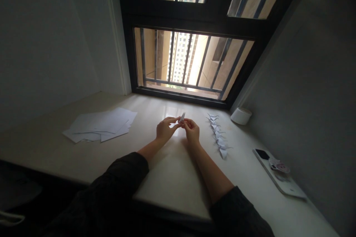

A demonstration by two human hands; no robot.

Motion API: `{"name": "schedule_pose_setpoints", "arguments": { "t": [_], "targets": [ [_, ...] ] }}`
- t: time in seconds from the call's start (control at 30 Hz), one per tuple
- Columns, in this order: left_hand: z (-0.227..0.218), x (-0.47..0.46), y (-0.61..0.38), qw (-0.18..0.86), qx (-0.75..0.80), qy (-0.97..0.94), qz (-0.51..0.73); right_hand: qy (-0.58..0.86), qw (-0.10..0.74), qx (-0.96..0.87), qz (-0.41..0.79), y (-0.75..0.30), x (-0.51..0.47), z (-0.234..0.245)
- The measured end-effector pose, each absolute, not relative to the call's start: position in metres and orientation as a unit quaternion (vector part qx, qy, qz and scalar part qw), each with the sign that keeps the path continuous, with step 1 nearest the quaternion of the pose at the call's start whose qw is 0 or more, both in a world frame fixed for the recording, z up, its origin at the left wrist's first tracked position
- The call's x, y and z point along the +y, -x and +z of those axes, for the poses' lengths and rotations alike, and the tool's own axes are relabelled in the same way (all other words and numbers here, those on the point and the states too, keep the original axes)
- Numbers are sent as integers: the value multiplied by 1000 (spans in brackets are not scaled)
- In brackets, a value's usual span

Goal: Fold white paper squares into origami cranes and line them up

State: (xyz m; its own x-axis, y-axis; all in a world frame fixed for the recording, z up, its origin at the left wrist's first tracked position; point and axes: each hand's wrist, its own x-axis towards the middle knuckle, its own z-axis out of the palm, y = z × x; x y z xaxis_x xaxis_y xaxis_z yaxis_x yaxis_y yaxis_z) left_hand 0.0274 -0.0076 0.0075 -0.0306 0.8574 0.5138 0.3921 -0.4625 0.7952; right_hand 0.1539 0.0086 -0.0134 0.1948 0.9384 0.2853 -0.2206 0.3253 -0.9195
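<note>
Fingers pinched narrow, a left hand (164, 129) and a right hand (192, 131) hold one folded paper (182, 117) at mid-frame, its long axis upright and leaning slightly right, tip toward the window (191, 16). Counter surface (169, 181) separates them from loose sheets (97, 124) at left, roughly six paper birds (218, 134) and one phone (278, 174) at right.

Two hands, namely one left hand (164, 130) and one right hand (192, 131); two dark sleeves (128, 172); one small folded paper (182, 117); one row of white paper figures (221, 142), at least five, overlapping too closely for exact count; several white sheets (96, 122), number indistinct; one phone (292, 189); one white rounded object (241, 116); one window (189, 100), three panes visible.
</note>
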Motion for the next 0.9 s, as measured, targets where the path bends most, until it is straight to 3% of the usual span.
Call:
{"name": "schedule_pose_setpoints", "arguments": {
  "t": [0.13, 0.3, 0.63, 0.9],
  "targets": [
    [12, -9, -24, 171, 471, -683, 532, 361, 643, -454, 500, -155, 10, -16],
    [18, -10, -20, 196, 446, -669, 561, 365, 603, -490, 513, -157, 7, -13],
    [21, -8, -15, 147, 435, -691, 558, 354, 659, -525, 406, -160, 7, -6],
    [21, -9, -16, 218, 448, -654, 570, 384, 638, -549, 378, -165, 6, -7]
  ]
}}
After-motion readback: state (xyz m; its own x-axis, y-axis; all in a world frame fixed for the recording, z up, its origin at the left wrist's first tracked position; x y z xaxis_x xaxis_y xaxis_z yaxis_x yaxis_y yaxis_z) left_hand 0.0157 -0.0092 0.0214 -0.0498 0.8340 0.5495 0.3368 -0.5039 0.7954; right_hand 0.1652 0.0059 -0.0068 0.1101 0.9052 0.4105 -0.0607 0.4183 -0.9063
